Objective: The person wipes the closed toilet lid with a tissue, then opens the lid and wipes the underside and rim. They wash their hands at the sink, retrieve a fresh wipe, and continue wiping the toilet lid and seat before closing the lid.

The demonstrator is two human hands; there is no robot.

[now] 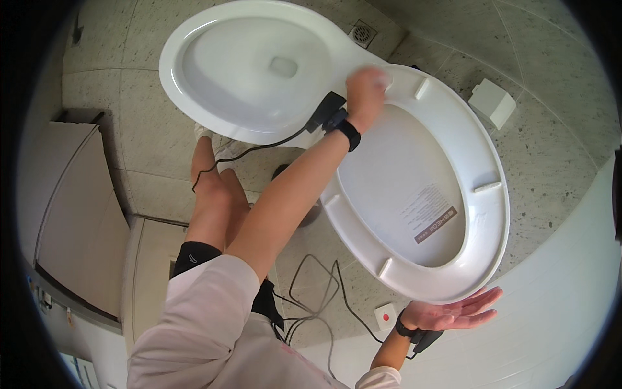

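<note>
A white toilet bowl (252, 114) stands at top centre. Its seat ring (478, 228) is raised, showing the underside with small bumpers, and the lid (388, 165) behind it bears a printed label. Over the hinge end of the seat is my left hand (365, 95), curled and blurred. Something pale shows at its fingertips; whether it is held cannot be made out. My right hand (452, 313), palm up with fingers apart, touches the far rounded rim of the seat. Each wrist wears a black strap with a cabled device.
Loose black cables (316, 311) hang beside my body. A floor drain (363, 34) lies behind the bowl. A white box (492, 103) and a white plate with a red button (386, 316) are on the tiled surface. Cabinet-like panels (82, 219) stand at left.
</note>
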